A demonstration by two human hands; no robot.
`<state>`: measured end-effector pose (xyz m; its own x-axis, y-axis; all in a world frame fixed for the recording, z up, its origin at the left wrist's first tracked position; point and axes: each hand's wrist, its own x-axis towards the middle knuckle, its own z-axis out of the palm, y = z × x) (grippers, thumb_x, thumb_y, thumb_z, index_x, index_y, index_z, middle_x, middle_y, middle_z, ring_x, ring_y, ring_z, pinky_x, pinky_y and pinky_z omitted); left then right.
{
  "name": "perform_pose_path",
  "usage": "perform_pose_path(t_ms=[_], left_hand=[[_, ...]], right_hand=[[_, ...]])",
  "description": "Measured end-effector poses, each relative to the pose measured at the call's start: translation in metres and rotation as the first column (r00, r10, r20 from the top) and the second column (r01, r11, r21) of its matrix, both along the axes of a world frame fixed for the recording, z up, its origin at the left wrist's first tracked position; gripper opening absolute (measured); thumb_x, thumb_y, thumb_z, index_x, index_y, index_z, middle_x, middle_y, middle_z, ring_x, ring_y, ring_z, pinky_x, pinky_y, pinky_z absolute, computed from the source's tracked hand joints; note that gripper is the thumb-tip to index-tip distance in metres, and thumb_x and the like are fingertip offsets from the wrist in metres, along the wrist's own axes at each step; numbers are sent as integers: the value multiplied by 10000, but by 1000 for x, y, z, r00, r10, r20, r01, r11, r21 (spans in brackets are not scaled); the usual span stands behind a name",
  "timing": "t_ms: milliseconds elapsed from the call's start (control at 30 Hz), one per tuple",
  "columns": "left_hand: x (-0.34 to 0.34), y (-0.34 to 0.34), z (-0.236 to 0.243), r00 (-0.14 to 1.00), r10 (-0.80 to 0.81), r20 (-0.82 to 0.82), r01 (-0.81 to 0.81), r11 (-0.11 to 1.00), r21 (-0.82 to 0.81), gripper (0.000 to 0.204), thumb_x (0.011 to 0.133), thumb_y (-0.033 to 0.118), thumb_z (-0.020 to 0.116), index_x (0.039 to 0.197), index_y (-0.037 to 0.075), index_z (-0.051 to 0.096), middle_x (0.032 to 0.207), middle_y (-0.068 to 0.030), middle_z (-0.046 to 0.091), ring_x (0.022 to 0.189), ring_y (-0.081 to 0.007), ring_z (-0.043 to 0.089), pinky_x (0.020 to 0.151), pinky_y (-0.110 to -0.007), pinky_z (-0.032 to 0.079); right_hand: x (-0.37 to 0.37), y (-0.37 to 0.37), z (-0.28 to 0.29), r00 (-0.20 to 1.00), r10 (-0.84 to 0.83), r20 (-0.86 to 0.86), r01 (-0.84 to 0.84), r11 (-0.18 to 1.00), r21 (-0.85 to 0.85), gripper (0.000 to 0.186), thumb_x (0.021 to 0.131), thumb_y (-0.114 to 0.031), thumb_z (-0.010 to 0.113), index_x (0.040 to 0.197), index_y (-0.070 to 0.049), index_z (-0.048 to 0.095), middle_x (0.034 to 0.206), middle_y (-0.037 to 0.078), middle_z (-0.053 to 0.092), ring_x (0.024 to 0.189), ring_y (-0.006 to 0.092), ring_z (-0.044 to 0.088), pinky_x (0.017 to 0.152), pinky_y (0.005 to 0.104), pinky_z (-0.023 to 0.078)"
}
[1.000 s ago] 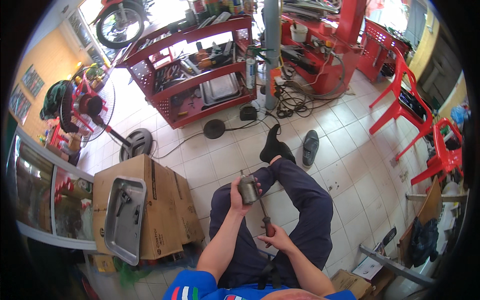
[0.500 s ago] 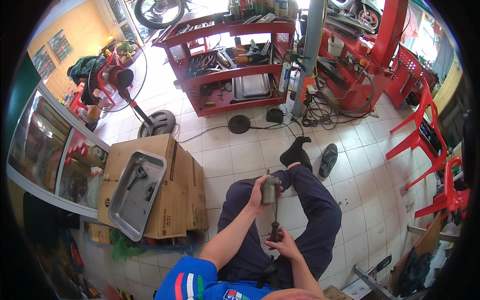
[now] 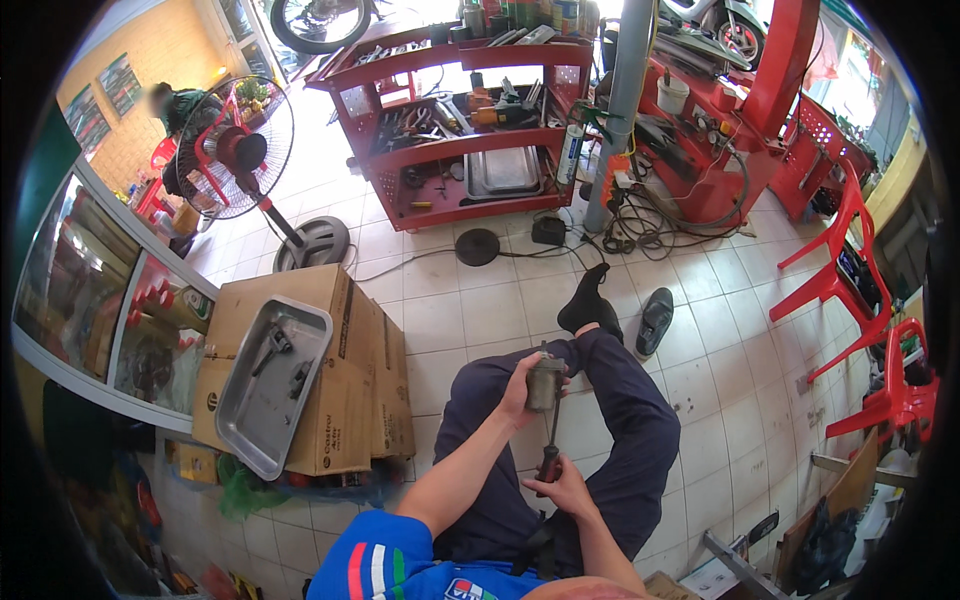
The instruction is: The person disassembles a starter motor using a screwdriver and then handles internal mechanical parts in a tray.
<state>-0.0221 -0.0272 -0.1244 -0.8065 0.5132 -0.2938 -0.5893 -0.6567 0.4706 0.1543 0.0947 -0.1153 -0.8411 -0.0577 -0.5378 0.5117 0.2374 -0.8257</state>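
Observation:
A cylindrical metal motor [image 3: 544, 388], grey and shaped like a small starter motor, is held upright above my lap. My left hand [image 3: 514, 393] wraps round its side, fingers closed. Below it, my right hand [image 3: 570, 490] grips the dark handle of a screwdriver [image 3: 549, 462]. The screwdriver's shaft points up to the motor's lower right edge; whether the tip sits in a screw is too small to tell. My legs, in dark trousers, are bent around both hands.
At my left, a metal tray [image 3: 228, 425] with dark small parts rests on cardboard boxes [image 3: 345, 420]. A standing fan [image 3: 237, 150] is beyond, with a person behind it. Ahead are a red tool cart [image 3: 470, 215], a grey post [image 3: 612, 130] and cables. Red chairs [image 3: 850, 270] line the right.
The fingers of my right hand have shifted on the screwdriver handle, the thumb reaching further left. My left hand keeps its hold on the motor. The person behind the fan has risen into clearer view.

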Motion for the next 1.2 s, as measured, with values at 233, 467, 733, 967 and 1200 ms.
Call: perform_pose_path(t_ms=[233,467,733,967,1200], left_hand=[[-2,0,2,1000,4,9,-4,999,-36,371,963,431,491,1133,106,548,1071,-124,631,939,-253,643,826,-417,559],[-3,-6,5,999,36,32,-36,999,-2,387,959,441,488,1148,107,542,1066,-120,632,938,-250,642,832,-415,558],[-2,-5,7,999,43,27,-42,999,-21,375,966,428,496,1117,89,553,1054,-120,645,939,-250,652,827,-406,562],[-1,-7,7,999,36,29,-36,999,14,368,965,422,502,1118,91,551,1053,-121,644,927,-248,655,827,-401,561],[-3,-6,10,999,42,22,-43,999,23,368,961,420,505,1123,93,546,1058,-115,640,928,-242,656,837,-404,561]], right_hand=[[3,6,-41,996,-26,86,52,949,-310,517,778,-153,830,1127,30,495,1023,153,663,869,223,696,681,355,597],[5,-2,-15,993,-101,59,113,952,-284,512,795,-120,812,1149,31,474,1069,159,649,928,222,688,700,340,601],[4,6,-38,998,24,55,-7,957,-291,499,791,-186,828,1114,12,504,970,117,655,860,180,667,691,319,560],[4,-5,-21,999,-30,36,34,993,-116,572,762,-234,855,1142,20,511,966,120,653,836,172,666,751,315,554],[9,4,-40,999,19,-38,-28,966,-257,583,749,-299,865,1095,10,512,946,128,656,827,175,660,758,307,539]])
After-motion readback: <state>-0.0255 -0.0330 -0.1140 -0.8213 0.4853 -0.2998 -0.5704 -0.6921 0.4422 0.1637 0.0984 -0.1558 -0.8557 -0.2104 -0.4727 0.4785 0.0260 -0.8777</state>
